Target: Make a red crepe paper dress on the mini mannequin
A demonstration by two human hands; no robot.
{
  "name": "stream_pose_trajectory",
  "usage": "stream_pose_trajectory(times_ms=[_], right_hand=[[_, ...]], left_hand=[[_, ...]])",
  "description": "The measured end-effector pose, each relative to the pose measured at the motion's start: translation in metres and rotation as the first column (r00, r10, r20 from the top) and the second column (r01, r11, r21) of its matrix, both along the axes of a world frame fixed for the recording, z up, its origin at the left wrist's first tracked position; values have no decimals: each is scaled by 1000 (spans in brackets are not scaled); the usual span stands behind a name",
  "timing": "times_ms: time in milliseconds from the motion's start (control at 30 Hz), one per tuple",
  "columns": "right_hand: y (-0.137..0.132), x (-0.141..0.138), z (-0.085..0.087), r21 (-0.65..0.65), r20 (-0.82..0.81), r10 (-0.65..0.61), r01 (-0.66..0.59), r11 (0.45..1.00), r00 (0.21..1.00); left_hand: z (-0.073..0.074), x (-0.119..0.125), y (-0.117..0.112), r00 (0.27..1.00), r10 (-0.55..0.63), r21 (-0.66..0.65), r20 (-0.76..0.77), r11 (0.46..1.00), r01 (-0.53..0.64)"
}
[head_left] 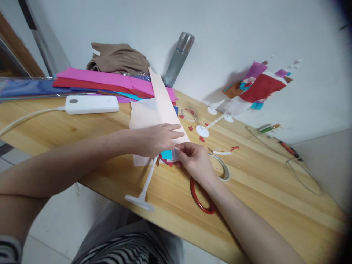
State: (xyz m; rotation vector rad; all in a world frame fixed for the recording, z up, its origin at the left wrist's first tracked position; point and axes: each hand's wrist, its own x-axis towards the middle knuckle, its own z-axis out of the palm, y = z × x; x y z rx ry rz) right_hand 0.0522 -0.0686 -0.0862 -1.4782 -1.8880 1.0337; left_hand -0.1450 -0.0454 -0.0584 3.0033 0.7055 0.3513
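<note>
My left hand (155, 141) lies palm down, fingers stretched out, over a long pale pink paper strip (162, 99). Beneath and beside it is a paper sheet (143, 113) of similar colour. My right hand (195, 157) is closed in a pinch at the strip's near end, on a small white paper piece (174, 156); its fingertips partly hide what they grip. Between the hands, bits of turquoise paper (166, 154) and red paper show. A white stand (147, 179) with a round base is tilted below them, its top hidden. A red loop-shaped handle (195, 198) lies under my right forearm.
Tape rolls (227, 170) and red paper scraps (190, 128) lie to the right. Behind them lean paper-decorated white stands (202, 131). A grey flask (177, 60), folded brown cloth (118, 58), coloured paper (96, 79) and a white power bank (92, 105) with a cable occupy the back left.
</note>
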Motion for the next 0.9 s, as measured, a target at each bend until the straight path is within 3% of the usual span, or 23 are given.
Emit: stream_pose_trajectory(times_ms=[333, 400, 533, 900], right_hand=[[-2, 1, 0, 176, 142, 7, -32, 984, 990], [-6, 1, 1, 306, 185, -14, -44, 951, 983], [-12, 1, 0, 534, 246, -3, -133, 835, 969], [-10, 1, -14, 627, 381, -25, -239, 741, 924]], left_hand=[[-1, -1, 1, 1000, -24, -17, -2, 1000, 24], [-2, -1, 1, 1000, -22, 9, -14, 1000, 22], [-4, -1, 3, 998, -54, 29, 24, 998, 54], [-8, -2, 6, 996, -74, 25, 40, 997, 73]])
